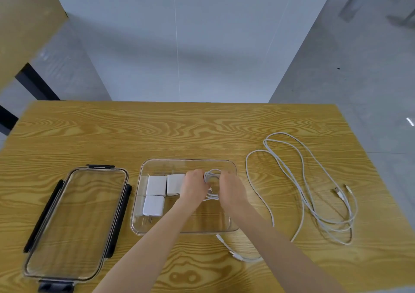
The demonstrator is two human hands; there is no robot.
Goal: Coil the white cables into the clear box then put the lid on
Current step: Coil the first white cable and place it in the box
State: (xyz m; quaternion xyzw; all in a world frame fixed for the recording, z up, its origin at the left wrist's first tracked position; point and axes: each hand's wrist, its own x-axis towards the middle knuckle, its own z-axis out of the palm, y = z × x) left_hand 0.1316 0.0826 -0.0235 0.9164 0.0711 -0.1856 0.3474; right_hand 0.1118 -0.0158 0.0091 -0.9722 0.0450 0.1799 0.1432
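Observation:
The clear box (pixel 231 165) stands in the middle of the wooden table. Inside its right half lies a coiled white cable (pixel 212 177), which both hands hold. My left hand (pixel 194 186) grips the coil's left side and my right hand (pixel 231 187) grips its right side. Loose white cables (pixel 301 180) sprawl on the table to the right of the box, one strand running past the box's front right corner to plugs (pixel 235 255). The clear lid (pixel 74 223) with black latches lies flat to the left of the box.
Three white charger blocks (pixel 156 184) sit in the box's left half. The table (pixel 179 130) ends just beyond the box, with grey floor and a white wall behind. Another wooden table stands at the far left.

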